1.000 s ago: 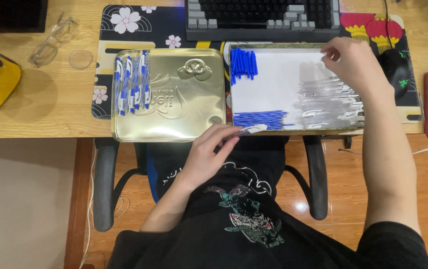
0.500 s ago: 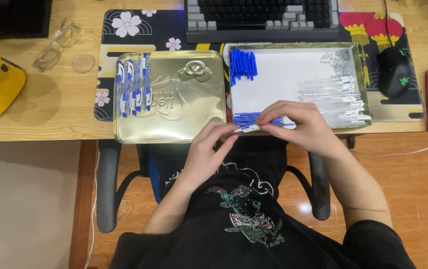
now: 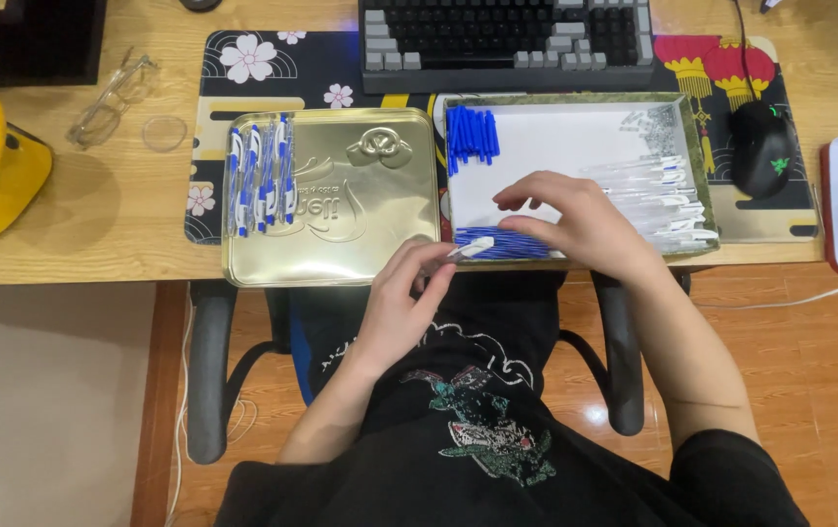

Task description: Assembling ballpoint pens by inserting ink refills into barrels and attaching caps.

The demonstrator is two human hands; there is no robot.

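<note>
The left hand (image 3: 404,303) pinches a small white pen part (image 3: 470,248) in its fingertips; the right hand (image 3: 575,222), fingers loosely curled, touches thin blue refills (image 3: 502,243) inside the white-lined rectangular tray (image 3: 556,137).

Desk: wooden desk (image 3: 97,220), light brown | Desk cover: dark floral desk mat (image 3: 263,59) | Seating: black office chair (image 3: 206,381) with armrests, tucked under the desk edge | Floor: glossy reddish wood floor (image 3: 819,390) at right, pale floor (image 3: 43,400) at left | Light: warm, with glare spots on the boards
</note>
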